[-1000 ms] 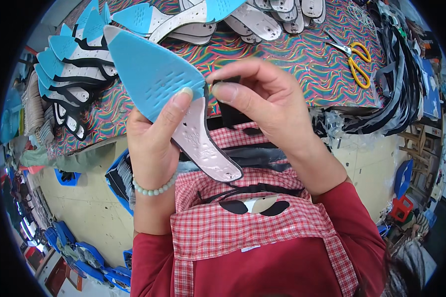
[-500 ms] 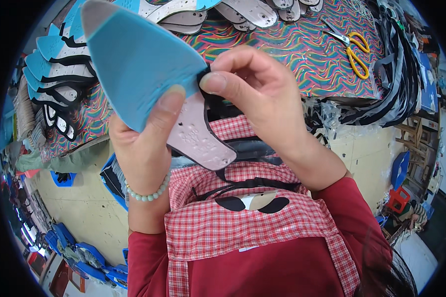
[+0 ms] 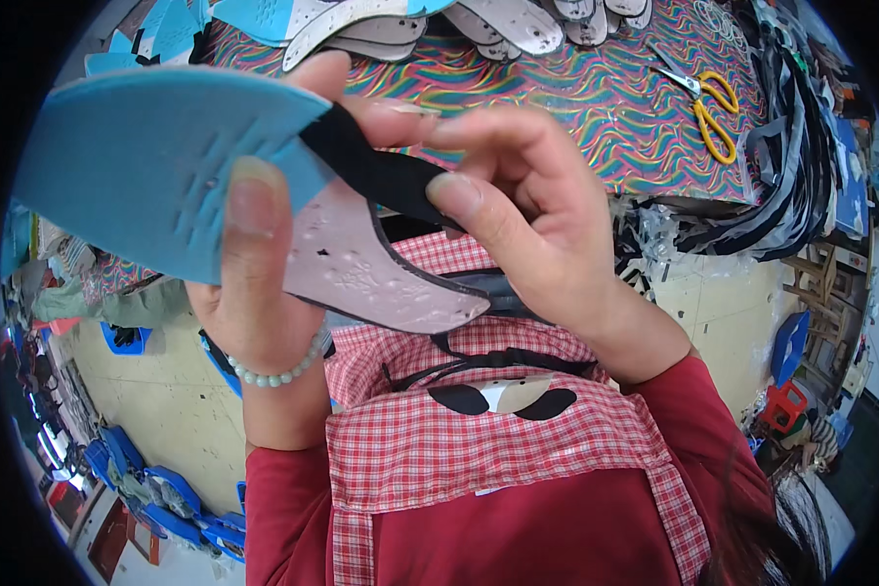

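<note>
Your left hand (image 3: 252,283) grips the insole (image 3: 195,146) above your apron (image 3: 488,449), thumb pressed on the blue part, other fingers mostly hidden beneath. Your right hand (image 3: 532,195) pinches the black strip (image 3: 391,181) between thumb and fingers; the strip meets the insole's edge. Expect a light, fairly stiff insole and a soft, thin strip. Hold the insole at its broad part, the strip near its free end. Scissors (image 3: 693,86) and stacked insoles (image 3: 508,27) lie on the table (image 3: 645,146) beyond, apart from your right hand.
</note>
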Available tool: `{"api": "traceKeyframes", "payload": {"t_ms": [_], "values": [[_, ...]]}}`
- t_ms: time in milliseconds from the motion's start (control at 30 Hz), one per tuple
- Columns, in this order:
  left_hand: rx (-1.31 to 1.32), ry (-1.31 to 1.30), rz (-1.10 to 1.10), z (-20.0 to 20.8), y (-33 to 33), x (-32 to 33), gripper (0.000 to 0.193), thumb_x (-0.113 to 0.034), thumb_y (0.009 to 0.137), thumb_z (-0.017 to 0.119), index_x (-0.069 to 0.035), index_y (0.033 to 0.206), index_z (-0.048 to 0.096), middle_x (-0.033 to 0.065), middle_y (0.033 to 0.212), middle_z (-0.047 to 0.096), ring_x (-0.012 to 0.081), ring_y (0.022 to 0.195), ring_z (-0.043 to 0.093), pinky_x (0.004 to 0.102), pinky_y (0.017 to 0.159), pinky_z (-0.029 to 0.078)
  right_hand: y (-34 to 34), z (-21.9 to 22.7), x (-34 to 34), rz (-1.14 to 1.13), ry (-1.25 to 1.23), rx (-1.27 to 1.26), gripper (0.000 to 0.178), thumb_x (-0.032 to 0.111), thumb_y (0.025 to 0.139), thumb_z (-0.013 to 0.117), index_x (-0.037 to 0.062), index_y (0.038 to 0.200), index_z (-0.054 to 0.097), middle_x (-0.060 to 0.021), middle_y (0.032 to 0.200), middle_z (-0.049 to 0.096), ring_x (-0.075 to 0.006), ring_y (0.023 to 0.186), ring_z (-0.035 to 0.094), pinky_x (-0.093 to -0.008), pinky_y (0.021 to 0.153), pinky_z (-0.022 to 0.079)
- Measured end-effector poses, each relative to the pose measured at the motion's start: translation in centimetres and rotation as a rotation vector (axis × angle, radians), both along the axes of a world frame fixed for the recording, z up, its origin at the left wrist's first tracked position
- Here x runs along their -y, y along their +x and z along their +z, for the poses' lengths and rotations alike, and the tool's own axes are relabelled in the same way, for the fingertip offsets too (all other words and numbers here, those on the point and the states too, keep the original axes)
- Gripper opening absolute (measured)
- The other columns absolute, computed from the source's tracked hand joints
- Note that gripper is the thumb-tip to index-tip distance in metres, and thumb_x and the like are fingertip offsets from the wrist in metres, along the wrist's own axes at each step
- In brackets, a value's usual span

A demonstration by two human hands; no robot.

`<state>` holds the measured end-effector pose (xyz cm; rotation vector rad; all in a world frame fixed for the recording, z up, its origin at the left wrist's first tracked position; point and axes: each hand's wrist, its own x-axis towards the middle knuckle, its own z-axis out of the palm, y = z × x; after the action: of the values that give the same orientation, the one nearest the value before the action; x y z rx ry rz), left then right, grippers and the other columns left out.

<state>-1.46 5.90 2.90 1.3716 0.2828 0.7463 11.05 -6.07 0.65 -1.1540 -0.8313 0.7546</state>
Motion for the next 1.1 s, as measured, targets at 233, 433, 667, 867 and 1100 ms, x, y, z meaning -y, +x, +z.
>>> {"api": "traceKeyframes", "payload": {"t_ms": [233, 433, 667, 867, 1100], "values": [[0.053, 0.012, 0.035, 1.1, 0.4, 1.1, 0.058, -0.034, 0.097, 0.046, 0.012, 0.131, 0.039, 0.0192, 0.107, 0.061, 0.0245, 0.086, 0.064, 0.0373, 0.08, 0.053, -0.1, -0.2, 1.1, -0.007, 0.083, 0.401, 0.016, 0.009, 0.078, 0.072, 0.0064, 0.094, 0.072, -0.0047, 0.079, 0.065, -0.0166, 0.076, 0.059, -0.0264, 0.069, 0.047], [0.019, 0.029, 0.046, 1.4, 0.8, 1.2, 0.053, -0.03, 0.097, 0.046, 0.013, 0.127, 0.043, 0.0222, 0.103, 0.062, 0.0197, 0.073, 0.061, 0.0313, 0.06, 0.053, -0.3, -0.6, 1.6, 0.128, 0.005, 0.014, 0.013, 0.01, 0.081, 0.07, 0.0039, 0.093, 0.072, -0.0038, 0.083, 0.064, -0.015, 0.077, 0.059, -0.0268, 0.069, 0.047], [-0.202, -0.103, 0.091, 1.0, 3.7, 0.6, 0.047, -0.027, 0.096, 0.05, 0.013, 0.122, 0.048, 0.0235, 0.108, 0.062, 0.0199, 0.075, 0.062, 0.0272, 0.063, 0.052, 0.5, -0.5, 0.5, 0.01, -0.125, 0.42, 0.013, 0.011, 0.079, 0.069, 0.0009, 0.081, 0.061, -0.0091, 0.08, 0.06, -0.0236, 0.07, 0.061, -0.0314, 0.06, 0.048], [-0.246, -0.22, 0.088, -2.1, 3.8, 2.1, 0.028, -0.01, 0.093, 0.055, 0.007, 0.115, 0.051, 0.0175, 0.109, 0.065, 0.0194, 0.093, 0.064, 0.0308, 0.086, 0.05, 0.3, -1.5, -0.4, -0.276, -0.152, 0.848, 0.016, 0.017, 0.078, 0.069, 0.0052, 0.085, 0.06, -0.0091, 0.086, 0.057, -0.0287, 0.071, 0.06, -0.0361, 0.058, 0.049], [-0.111, -0.296, -0.04, -2.6, 2.7, 2.1, 0.028, -0.016, 0.095, 0.054, 0.004, 0.116, 0.051, 0.0139, 0.089, 0.066, 0.0201, 0.079, 0.066, 0.0285, 0.073, 0.053, 4.8, 0.8, -1.9, -0.081, -0.009, 0.622, 0.012, 0.01, 0.083, 0.066, -0.0006, 0.089, 0.067, -0.0078, 0.096, 0.063, -0.0134, 0.082, 0.063, -0.0278, 0.067, 0.048]]}}
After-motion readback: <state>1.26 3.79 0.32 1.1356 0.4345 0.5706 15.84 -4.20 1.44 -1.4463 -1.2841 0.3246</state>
